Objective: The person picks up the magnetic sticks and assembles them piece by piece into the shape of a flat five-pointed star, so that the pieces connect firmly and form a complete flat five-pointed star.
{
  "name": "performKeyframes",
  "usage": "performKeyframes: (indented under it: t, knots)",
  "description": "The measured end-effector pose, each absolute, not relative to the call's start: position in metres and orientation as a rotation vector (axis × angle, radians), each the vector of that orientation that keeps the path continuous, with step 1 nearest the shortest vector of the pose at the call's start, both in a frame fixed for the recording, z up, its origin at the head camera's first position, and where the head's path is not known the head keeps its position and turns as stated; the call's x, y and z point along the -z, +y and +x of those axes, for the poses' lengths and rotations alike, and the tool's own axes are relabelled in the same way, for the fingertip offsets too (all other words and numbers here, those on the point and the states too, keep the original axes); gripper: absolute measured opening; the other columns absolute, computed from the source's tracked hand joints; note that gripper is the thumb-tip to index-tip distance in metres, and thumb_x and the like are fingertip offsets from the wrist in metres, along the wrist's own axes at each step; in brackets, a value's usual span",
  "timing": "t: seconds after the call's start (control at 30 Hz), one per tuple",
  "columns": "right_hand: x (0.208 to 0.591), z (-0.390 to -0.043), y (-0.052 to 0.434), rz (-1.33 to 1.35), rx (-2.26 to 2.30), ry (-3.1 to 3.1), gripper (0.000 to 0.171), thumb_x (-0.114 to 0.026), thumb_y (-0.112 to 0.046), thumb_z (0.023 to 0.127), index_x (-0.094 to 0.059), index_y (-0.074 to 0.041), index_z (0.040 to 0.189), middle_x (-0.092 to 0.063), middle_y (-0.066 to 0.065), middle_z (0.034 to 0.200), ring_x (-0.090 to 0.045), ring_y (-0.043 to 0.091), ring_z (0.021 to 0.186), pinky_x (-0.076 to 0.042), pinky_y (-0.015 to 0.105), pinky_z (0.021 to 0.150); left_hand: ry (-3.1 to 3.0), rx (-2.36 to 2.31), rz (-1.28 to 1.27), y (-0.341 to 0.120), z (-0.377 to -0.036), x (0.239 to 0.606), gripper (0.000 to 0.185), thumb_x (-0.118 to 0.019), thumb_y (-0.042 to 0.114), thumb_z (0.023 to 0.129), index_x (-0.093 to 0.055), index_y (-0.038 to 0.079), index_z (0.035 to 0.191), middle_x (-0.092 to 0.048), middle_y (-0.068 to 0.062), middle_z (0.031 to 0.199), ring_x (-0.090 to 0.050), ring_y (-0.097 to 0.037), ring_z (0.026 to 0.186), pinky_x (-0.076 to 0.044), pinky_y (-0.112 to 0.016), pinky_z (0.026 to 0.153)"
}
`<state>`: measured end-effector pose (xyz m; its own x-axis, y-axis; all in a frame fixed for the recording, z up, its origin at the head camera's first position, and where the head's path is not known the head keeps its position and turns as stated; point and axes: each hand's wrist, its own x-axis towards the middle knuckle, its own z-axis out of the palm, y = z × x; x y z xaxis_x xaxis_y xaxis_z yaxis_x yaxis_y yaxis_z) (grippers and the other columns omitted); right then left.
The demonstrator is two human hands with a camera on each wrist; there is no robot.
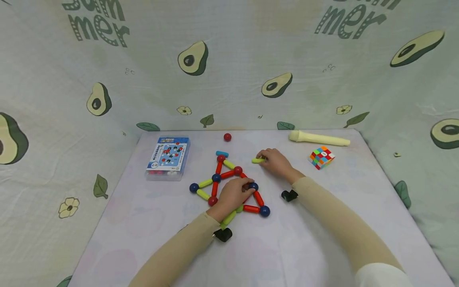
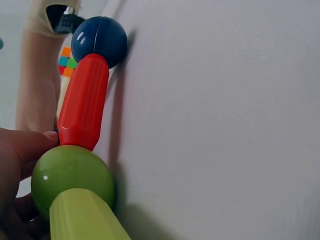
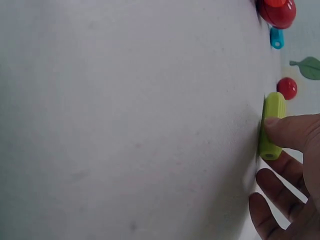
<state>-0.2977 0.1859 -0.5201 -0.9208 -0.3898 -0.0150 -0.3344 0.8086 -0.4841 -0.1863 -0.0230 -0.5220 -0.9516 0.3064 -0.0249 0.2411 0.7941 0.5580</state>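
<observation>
Nearest the near edge of the table (image 1: 322, 247): left hand (image 1: 233, 196) laid over the middle of the rod-and-ball figure (image 1: 222, 175), fingers bent down onto the rods and balls, seemingly steadying rather than lifting. From the left wrist view, a fingertip pressed at the joint where a red rod (image 2: 83, 102) meets a green ball (image 2: 72, 180); a blue ball (image 2: 100, 41) at the rod's far end.

Further in, just right of the figure: right hand (image 1: 277, 162) with fingertips closed on a loose green rod (image 1: 257, 160), thumb pressed on its side in the right wrist view (image 3: 271, 125).

Judged light, rigid plastic, smooth and ribbed. Joints probably magnetic, so likely to pull apart or snap together when nudged. Best taken by the rod's middle, ends left free.

Toward the far edge: a short blue rod (image 1: 222, 153) at the figure's top, a lone red ball (image 1: 227, 137), a parts box (image 1: 168, 157) to the left, a cream tube (image 1: 318, 138) and a colour cube (image 1: 321, 157) to the right.

Hidden: the pieces under the left palm, and how they join. Both wrist views too close to show more than a few parts. Print on the box too small to read.
</observation>
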Motion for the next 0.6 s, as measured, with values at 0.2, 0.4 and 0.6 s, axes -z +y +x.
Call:
performKeyframes:
  t: [0.2, 0.4, 0.6]
  knots:
    - [0.522, -0.275, 0.196, -0.676, 0.714, 2.822, 0.022, -0.072, -0.014, 0.095, -0.071, -0.015, 0.117, -0.066, 0.003, 0.109, -0.055, 0.024, 0.103, -0.049, 0.044, 0.094, 2.868, -0.932, 0.43, -0.029, -0.186, 0.523, 0.038, -0.075, 0.035, 0.093, -0.071, 0.022, 0.129, -0.065, 0.009, 0.089, -0.056, -0.008, 0.078, -0.047, -0.017, 0.068]
    - [0.521, -0.252, 0.208, -0.806, 0.753, 2.752, 0.02, -0.073, -0.013, 0.094, -0.073, -0.019, 0.113, -0.067, -0.001, 0.114, -0.055, 0.022, 0.108, -0.049, 0.045, 0.096, 2.873, -0.961, 0.442, -0.031, -0.184, 0.522, 0.038, -0.076, 0.034, 0.093, -0.072, 0.02, 0.129, -0.067, 0.008, 0.089, -0.057, -0.008, 0.078, -0.048, -0.018, 0.069]
    - [0.516, -0.242, 0.211, -0.934, 0.806, 2.702, 0.021, -0.072, -0.012, 0.095, -0.073, -0.02, 0.114, -0.066, -0.004, 0.116, -0.056, 0.02, 0.113, -0.048, 0.044, 0.1, 2.866, -0.987, 0.433, -0.03, -0.183, 0.522, 0.038, -0.077, 0.032, 0.093, -0.072, 0.019, 0.128, -0.066, 0.008, 0.09, -0.057, -0.009, 0.079, -0.049, -0.017, 0.07]
